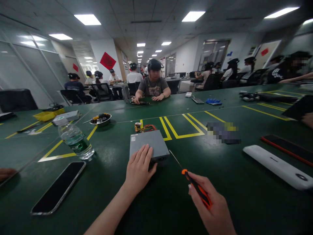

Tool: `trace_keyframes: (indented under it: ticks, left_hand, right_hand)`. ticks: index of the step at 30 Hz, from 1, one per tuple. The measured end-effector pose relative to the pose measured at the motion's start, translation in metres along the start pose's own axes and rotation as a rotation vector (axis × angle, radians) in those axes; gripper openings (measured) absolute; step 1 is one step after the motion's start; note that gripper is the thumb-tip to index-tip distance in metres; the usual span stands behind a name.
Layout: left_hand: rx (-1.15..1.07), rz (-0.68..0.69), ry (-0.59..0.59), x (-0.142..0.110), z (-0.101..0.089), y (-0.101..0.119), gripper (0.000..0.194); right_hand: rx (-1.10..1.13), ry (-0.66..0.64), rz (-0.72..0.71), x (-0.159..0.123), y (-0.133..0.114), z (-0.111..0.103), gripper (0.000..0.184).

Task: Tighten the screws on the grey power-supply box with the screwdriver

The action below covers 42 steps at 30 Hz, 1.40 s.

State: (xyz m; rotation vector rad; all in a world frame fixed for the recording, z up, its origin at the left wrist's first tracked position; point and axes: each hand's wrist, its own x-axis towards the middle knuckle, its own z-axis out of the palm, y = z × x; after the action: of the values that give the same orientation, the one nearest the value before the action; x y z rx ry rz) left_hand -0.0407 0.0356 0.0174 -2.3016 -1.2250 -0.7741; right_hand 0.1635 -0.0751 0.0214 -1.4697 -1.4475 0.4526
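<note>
A grey metal computer power supply (156,140) lies on the green table in front of me, its bundle of coloured cables (146,128) at the far side. My left hand (140,166) grips its near edge, fingers across the top and thumb against the near side. In my right hand (210,202) is a screwdriver (197,187) with an orange and black handle. Its thin shaft points up and left, the tip close to the power supply's right corner. Whether the tip touches the case I cannot tell.
Left of me are a phone (58,187), a water bottle (75,140) and a metal bowl of tools (100,119). A white oblong device (276,166) and a dark red-edged phone (288,148) lie right. Across the table sits a person (154,85). Yellow tape (181,135) marks the tabletop.
</note>
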Motion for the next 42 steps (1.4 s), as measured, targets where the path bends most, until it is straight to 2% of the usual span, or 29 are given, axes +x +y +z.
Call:
trace_keyframes:
  ticks: [5, 9, 15, 28, 34, 42]
  left_hand:
    - [0.01, 0.007, 0.001, -0.002, 0.0, -0.001, 0.047]
    - [0.009, 0.006, 0.01, -0.001, 0.001, -0.001, 0.046]
    - [0.019, 0.005, 0.009, -0.001, 0.001, -0.001, 0.046]
    - [0.008, 0.006, 0.023, -0.001, 0.0, -0.001, 0.043]
    - [0.013, 0.015, 0.009, -0.001, 0.0, -0.001, 0.044]
    - [0.008, 0.017, 0.015, 0.001, -0.002, 0.0, 0.042]
  right_hand:
    - [-0.048, 0.109, -0.049, -0.025, 0.009, 0.015, 0.026]
    - [-0.076, 0.114, -0.082, -0.028, 0.012, 0.021, 0.025]
    - [-0.064, 0.103, -0.057, -0.027, 0.016, 0.028, 0.026]
    - [-0.073, 0.083, -0.037, -0.027, 0.015, 0.026, 0.026]
    - [-0.06, 0.129, -0.053, -0.026, 0.01, 0.026, 0.025]
    - [-0.031, 0.09, -0.045, -0.026, 0.012, 0.026, 0.025]
